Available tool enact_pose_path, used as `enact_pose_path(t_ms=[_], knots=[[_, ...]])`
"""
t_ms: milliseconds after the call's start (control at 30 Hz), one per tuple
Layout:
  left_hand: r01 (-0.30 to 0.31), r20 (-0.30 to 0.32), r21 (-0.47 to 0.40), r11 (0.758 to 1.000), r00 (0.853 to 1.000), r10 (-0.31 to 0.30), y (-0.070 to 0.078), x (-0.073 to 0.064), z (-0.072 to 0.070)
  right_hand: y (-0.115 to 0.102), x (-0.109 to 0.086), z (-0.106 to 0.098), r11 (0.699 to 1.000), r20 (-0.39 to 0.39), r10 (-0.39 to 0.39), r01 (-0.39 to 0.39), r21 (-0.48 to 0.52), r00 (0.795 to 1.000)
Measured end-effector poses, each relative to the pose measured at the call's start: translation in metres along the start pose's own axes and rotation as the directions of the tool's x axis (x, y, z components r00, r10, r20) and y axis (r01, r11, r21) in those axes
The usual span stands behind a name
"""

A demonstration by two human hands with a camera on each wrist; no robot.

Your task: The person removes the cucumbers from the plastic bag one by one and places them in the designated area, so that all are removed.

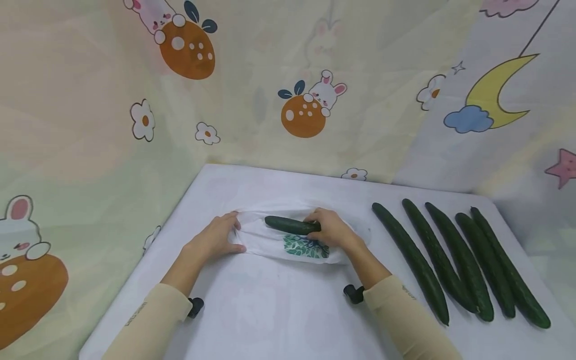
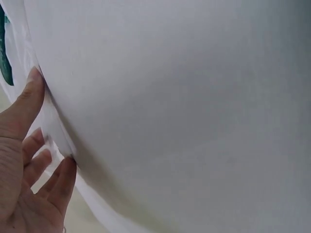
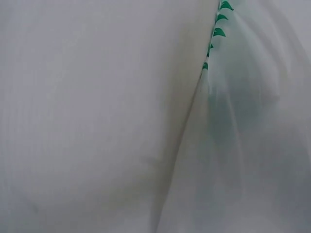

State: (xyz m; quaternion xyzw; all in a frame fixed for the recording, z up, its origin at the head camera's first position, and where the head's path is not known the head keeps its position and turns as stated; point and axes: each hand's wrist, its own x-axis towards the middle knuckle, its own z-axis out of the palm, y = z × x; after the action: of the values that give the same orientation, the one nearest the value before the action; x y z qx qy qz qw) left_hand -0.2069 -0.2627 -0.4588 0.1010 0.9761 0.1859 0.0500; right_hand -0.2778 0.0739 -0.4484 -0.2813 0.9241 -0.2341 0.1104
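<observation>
A dark green cucumber (image 1: 288, 225) lies along a flattened white plastic bag (image 1: 258, 245) that has a green leaf print (image 1: 299, 245). My right hand (image 1: 332, 230) grips the cucumber's right end, fingers and thumb on either side of it. At the bag's left end, my left hand (image 1: 218, 237) holds the edge, its thumb and fingertips spread along it. The left wrist view shows the left hand (image 2: 29, 160) with curved fingers on the bag's edge, and part of the cucumber (image 2: 5, 63) beyond. Only bag (image 3: 243, 145) and tabletop show in the right wrist view; the right hand is outside it.
Several long cucumbers (image 1: 414, 265) lie side by side, slanted, on the right of the white table (image 1: 270, 315). Behind the table hangs a cartoon-printed cloth (image 1: 252, 90), which also runs along both sides. A dark wrist camera (image 1: 354, 294) sits under the right sleeve.
</observation>
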Motion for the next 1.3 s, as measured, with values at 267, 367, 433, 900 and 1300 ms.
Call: enact_pose_path(t_ms=[267, 367, 433, 900, 1300], knots=[[0.019, -0.005, -0.033, 0.999, 1.000, -0.020, -0.004, -0.001, 0.003, -0.004, 0.001, 0.005, 0.999, 0.005, 0.001, -0.001, 0.033, 1.000], [0.027, -0.014, -0.033, 0.999, 1.000, -0.028, -0.004, -0.001, 0.001, -0.003, 0.002, 0.006, 0.999, 0.000, -0.034, 0.034, 0.028, 0.999], [0.028, -0.019, -0.026, 0.999, 0.999, -0.028, -0.005, 0.000, 0.000, -0.003, 0.002, 0.007, 0.998, -0.004, -0.061, 0.061, 0.034, 0.998], [0.055, -0.004, -0.015, 0.998, 0.998, -0.055, -0.010, 0.001, 0.000, -0.011, 0.001, 0.006, 0.974, -0.025, -0.200, 0.201, 0.107, 0.980], [0.068, -0.001, -0.043, 0.997, 0.998, -0.068, -0.008, 0.001, -0.001, -0.035, -0.007, -0.006, 0.930, -0.044, -0.319, 0.322, 0.179, 0.947]])
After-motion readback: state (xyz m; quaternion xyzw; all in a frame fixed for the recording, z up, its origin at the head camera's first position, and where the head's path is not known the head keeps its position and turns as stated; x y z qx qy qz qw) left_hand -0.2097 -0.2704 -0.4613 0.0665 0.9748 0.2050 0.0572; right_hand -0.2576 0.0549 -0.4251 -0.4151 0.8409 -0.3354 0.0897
